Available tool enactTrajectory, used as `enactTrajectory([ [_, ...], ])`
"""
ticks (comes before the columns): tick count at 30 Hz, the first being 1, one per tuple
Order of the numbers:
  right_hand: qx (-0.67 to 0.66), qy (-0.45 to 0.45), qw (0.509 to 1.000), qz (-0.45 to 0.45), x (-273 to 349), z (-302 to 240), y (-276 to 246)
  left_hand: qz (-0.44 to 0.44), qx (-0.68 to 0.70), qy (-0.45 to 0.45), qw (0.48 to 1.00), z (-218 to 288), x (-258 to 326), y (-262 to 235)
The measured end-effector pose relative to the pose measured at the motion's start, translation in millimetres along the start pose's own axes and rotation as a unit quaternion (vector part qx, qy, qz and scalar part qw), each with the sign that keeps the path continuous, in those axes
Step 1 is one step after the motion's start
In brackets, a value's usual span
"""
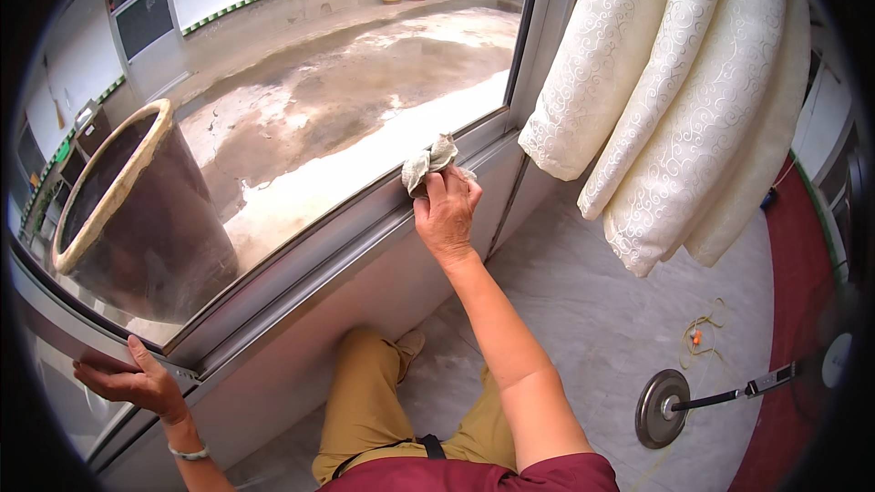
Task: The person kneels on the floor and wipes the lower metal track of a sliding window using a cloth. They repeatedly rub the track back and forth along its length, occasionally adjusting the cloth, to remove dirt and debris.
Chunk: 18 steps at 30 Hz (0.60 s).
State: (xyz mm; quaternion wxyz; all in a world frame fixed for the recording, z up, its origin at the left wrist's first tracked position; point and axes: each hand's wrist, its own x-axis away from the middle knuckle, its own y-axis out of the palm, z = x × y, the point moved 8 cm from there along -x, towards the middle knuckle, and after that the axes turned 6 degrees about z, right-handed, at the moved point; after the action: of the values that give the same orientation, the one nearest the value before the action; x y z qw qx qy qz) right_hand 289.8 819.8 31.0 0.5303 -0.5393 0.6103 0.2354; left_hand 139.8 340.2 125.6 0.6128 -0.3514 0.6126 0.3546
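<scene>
You are kneeling on the pale marble floor (592, 310), facing a big window (346, 82) whose smooth glass is looking out on a wet, stained concrete yard. Its grey metal frame (301, 264) is running slantwise across the view, with grooved tracks along the sill. A cream curtain (674, 109), thick and embossed with curling patterns, is hanging in soft folds at the upper right. Beyond the glass a large dark round tub (137, 210) with a pale rim is standing; its lower part is hazy behind reflections. At the lower right a round metal disc (661, 408) with a dark rod is lying on the floor, the rod's far end fading into the dark rim.

Your hands are staying well apart. Your right hand (447, 214) is clamping its fingers on a small, crumpled grey-white rag (428, 162), pressing it against the sill track; the rag is bunching out above your fingertips, partly hidden by them. Your left hand (132, 383), wearing a thin bracelet, is gripping the frame's edge at the lower left.
</scene>
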Motion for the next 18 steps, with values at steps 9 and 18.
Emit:
enactTrajectory([
  [9,0.083,0.112,0.99,0.032,-38,123,22,-0.025,0.01,-0.033,0.999,-11,15,10],
  [18,0.148,0.262,0.953,-0.026,-90,234,32,-0.071,0.06,-0.083,0.992,-30,25,6],
])
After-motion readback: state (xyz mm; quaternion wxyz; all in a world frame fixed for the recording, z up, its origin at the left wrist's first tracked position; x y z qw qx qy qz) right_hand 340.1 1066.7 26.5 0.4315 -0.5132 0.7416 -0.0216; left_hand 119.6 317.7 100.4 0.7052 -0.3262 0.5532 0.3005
